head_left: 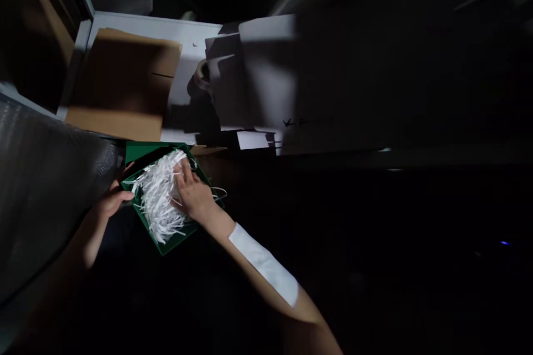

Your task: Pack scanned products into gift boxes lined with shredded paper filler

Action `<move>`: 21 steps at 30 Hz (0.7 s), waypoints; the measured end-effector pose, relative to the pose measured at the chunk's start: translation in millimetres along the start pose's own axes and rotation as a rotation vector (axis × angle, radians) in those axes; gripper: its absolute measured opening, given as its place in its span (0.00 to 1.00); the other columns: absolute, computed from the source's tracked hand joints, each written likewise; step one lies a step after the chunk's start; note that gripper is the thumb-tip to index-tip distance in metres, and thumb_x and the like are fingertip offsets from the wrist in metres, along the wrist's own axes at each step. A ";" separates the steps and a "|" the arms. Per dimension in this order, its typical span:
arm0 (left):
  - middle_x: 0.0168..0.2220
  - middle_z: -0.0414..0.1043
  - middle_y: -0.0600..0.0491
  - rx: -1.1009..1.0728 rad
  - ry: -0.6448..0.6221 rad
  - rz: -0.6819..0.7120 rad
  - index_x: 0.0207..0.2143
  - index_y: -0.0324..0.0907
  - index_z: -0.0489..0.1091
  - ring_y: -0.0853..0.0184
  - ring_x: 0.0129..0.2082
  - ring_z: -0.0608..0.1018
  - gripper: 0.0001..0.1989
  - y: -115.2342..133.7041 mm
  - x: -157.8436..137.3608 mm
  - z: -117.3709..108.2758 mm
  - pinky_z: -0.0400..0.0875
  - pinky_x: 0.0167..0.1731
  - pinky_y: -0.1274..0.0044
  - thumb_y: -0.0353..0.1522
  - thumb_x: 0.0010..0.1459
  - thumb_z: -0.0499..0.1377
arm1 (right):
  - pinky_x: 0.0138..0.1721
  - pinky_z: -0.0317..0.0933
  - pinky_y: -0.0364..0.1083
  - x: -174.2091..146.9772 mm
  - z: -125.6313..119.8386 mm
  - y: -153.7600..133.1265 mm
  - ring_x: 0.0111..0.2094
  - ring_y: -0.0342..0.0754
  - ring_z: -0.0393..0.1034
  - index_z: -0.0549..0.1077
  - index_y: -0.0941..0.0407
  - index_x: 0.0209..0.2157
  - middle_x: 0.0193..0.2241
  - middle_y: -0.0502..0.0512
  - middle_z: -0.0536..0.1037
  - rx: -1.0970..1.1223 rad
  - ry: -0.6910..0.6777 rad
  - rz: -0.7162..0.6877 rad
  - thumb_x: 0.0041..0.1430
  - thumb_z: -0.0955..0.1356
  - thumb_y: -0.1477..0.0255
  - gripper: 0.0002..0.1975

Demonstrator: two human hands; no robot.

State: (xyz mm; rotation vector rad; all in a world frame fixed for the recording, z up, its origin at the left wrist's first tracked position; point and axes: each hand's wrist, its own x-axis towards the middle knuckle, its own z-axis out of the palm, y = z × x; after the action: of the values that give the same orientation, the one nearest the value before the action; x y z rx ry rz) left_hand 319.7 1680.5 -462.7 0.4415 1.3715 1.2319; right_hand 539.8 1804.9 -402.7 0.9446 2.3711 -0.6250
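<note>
My left hand (111,201) grips the near-left edge of the green open-topped box (174,245), likely steadying it. My right hand (195,193) sits in its white shredded paper (158,199) (can't tell if fingers close on any). Flat brown cardboard sheets (120,80) beyond both, seemingly parked aside.

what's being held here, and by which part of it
The left hand holds the green box at its left corner; the right hand touches white shreds, grip unclear.
</note>
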 end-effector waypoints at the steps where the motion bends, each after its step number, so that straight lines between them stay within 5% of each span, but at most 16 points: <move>1: 0.56 0.84 0.48 0.008 0.010 -0.006 0.62 0.49 0.80 0.44 0.69 0.74 0.41 0.4 -0.6 -0.1 0.58 0.76 0.52 0.35 0.40 0.69 | 0.59 0.76 0.57 -11.5 -8.1 1.2 0.71 0.68 0.67 0.52 0.62 0.80 0.81 0.76 0.42 -0.002 -0.014 0.014 0.72 0.71 0.67 0.43; 6: 0.58 0.83 0.47 -0.018 -0.018 -0.019 0.65 0.48 0.77 0.45 0.70 0.73 0.43 0.0 -1.1 -2.9 0.59 0.76 0.54 0.34 0.42 0.71 | 0.49 0.76 0.53 -58.1 -37.3 15.1 0.65 0.61 0.73 0.78 0.51 0.63 0.70 0.61 0.73 -0.062 0.022 -0.049 0.76 0.60 0.76 0.23; 8: 0.58 0.83 0.48 -0.035 -0.041 -0.018 0.66 0.49 0.77 0.46 0.70 0.73 0.44 -0.1 -0.1 -2.9 0.59 0.76 0.55 0.33 0.42 0.71 | 0.54 0.74 0.51 -45.1 -29.8 11.8 0.63 0.58 0.74 0.81 0.55 0.57 0.65 0.62 0.77 -0.035 0.040 -0.167 0.77 0.58 0.77 0.22; 10: 0.59 0.83 0.48 -0.057 -0.068 -0.019 0.65 0.50 0.77 0.46 0.70 0.73 0.44 0.3 0.2 -2.0 0.59 0.76 0.54 0.34 0.41 0.71 | 0.60 0.71 0.53 -18.8 -14.3 1.0 0.65 0.59 0.71 0.78 0.58 0.62 0.65 0.66 0.76 -0.025 0.045 -0.212 0.78 0.60 0.73 0.20; 11: 0.60 0.82 0.48 -0.064 -0.078 -0.021 0.65 0.50 0.77 0.46 0.71 0.73 0.44 0.8 -0.1 -1.7 0.58 0.76 0.54 0.34 0.41 0.71 | 0.64 0.69 0.55 -5.7 -6.0 -6.4 0.68 0.62 0.68 0.74 0.59 0.67 0.67 0.69 0.73 -0.039 0.036 -0.190 0.78 0.64 0.69 0.22; 15: 0.63 0.81 0.48 -0.028 -0.034 -0.037 0.65 0.50 0.77 0.46 0.74 0.68 0.44 3.6 -3.9 -3.8 0.49 0.79 0.51 0.35 0.41 0.70 | 0.73 0.58 0.69 5.5 10.0 -32.9 0.79 0.76 0.49 0.55 0.55 0.80 0.78 0.77 0.53 -0.062 -0.164 -0.201 0.57 0.82 0.57 0.58; 18: 0.63 0.81 0.49 -0.043 -0.020 -0.040 0.64 0.50 0.78 0.45 0.74 0.69 0.43 6.0 -6.2 -7.6 0.53 0.78 0.51 0.35 0.41 0.70 | 0.65 0.71 0.61 -28.6 -3.7 -32.7 0.71 0.67 0.68 0.67 0.51 0.75 0.73 0.69 0.67 0.101 -0.177 -0.403 0.68 0.75 0.66 0.37; 21: 0.61 0.82 0.50 -0.079 -0.027 -0.012 0.62 0.51 0.79 0.45 0.72 0.71 0.41 7.5 -6.5 -10.5 0.62 0.74 0.54 0.34 0.41 0.70 | 0.61 0.75 0.55 -52.7 -24.9 -21.5 0.66 0.60 0.75 0.75 0.51 0.69 0.70 0.64 0.73 0.119 -0.028 -0.286 0.74 0.63 0.77 0.27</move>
State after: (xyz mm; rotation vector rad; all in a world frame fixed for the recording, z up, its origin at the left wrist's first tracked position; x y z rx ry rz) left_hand 309.1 1673.6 -455.8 0.3921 1.2963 1.2616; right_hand 550.4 1779.4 -347.0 0.6419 2.4881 -0.8897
